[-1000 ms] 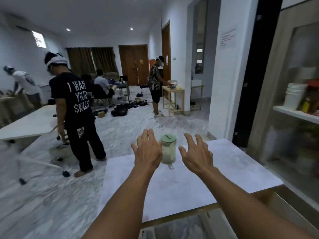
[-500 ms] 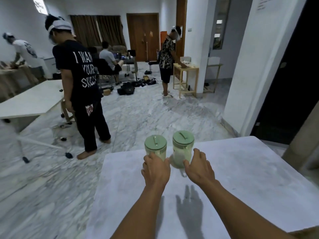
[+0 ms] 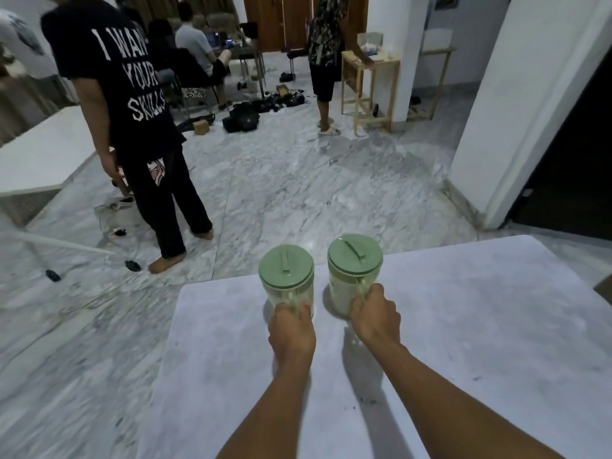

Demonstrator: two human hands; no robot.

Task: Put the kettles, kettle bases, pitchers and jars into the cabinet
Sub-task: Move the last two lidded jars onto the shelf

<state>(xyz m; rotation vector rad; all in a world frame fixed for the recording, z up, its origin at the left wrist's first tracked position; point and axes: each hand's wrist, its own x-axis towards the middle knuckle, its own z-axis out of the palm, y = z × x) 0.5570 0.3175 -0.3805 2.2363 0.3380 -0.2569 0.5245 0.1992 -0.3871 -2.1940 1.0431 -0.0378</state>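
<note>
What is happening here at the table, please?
A person is gripping two clear pitchers with green lids, one in each hand. The left hand is closed on the handle of the left pitcher, and the right hand on the handle of the right pitcher. Both stand near the far edge of the white table. No cabinet is in view.

Two green-lidded pitchers (image 3: 286,286) (image 3: 354,273), one table (image 3: 463,326), two hands (image 3: 291,329) (image 3: 376,318), four other people in the room.
</note>
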